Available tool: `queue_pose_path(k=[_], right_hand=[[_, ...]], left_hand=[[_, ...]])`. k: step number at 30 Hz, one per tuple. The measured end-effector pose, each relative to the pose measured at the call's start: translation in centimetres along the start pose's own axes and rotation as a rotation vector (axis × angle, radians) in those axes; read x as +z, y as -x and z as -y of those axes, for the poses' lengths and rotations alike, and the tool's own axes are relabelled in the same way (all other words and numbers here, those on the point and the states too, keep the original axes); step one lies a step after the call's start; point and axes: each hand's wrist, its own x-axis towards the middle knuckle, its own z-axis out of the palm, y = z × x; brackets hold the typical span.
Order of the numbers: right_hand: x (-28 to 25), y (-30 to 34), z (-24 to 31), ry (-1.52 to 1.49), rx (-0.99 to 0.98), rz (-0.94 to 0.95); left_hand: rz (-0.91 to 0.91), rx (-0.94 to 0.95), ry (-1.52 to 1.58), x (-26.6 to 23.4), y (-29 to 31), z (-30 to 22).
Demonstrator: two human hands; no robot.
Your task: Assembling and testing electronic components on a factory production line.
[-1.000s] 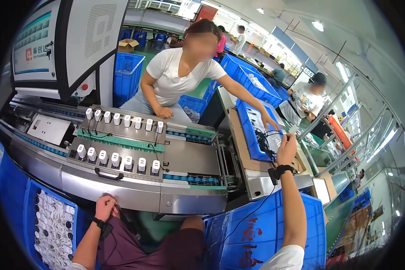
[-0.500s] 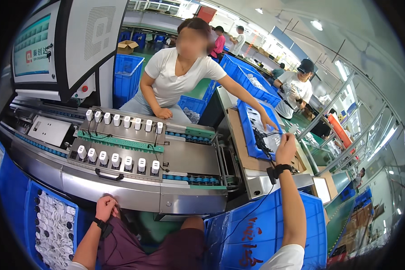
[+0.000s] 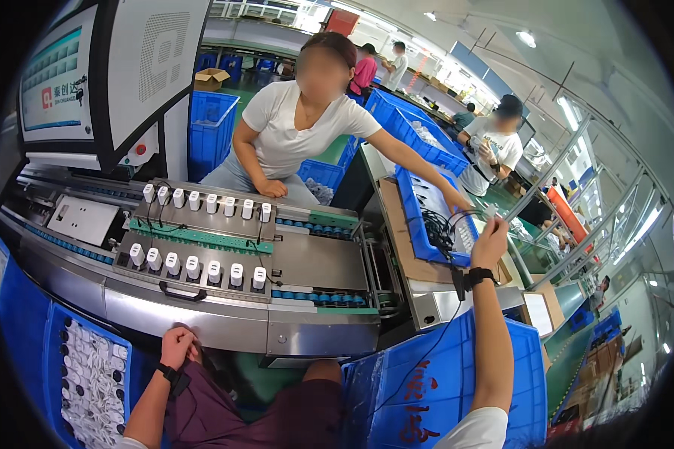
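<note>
My right hand (image 3: 490,243) is raised over the right edge of the blue tray (image 3: 423,243). Its fingers pinch a small whitish piece (image 3: 491,212), probably a charger, with dark cable beside it. Black cables (image 3: 438,228) lie bunched in the tray. A co-worker's hand (image 3: 457,198) reaches across the tray close to mine. My left hand (image 3: 178,346) is down by the machine's front edge above my lap, fingers curled; what they hold, if anything, is hidden. Two rows of white chargers (image 3: 193,266) stand upright on the metal fixture plate (image 3: 225,224), some with black cables.
A conveyor machine (image 3: 225,325) runs across in front of me, with a screen (image 3: 52,78) at left. A blue crate (image 3: 49,367) with white cabled items is at lower left; another blue crate (image 3: 502,359) is at lower right. The co-worker (image 3: 299,123) sits opposite.
My right hand has moved slightly right with the whitish piece. The co-worker's hand has shifted right and up toward it. My left hand stays put.
</note>
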Motion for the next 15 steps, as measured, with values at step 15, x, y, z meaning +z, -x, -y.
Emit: queue_pose_path(k=[15], right_hand=[[-0.5, 0.7, 3.3, -0.169, -0.037, 0.168]], left_hand=[[-0.012, 0.001, 0.003, 0.1, 0.2, -0.1]])
